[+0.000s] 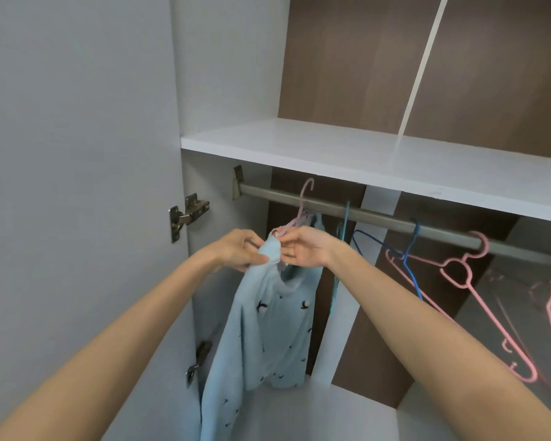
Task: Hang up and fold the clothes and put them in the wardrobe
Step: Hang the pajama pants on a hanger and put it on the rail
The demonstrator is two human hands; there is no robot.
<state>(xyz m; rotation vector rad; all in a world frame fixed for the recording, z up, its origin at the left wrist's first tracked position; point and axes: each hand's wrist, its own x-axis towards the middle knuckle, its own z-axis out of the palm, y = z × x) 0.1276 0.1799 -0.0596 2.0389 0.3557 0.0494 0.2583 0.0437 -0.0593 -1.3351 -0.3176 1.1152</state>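
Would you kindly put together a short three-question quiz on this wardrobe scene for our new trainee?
1. True or false: folded clothes lie on the shelf above the rail.
2. Multiple choice: the hanger inside the light blue top is A) pink, B) blue, C) white.
3. Short answer: which hands pinch the top's collar?
Key: 1 false; 2 A; 3 both, the left hand and the right hand.
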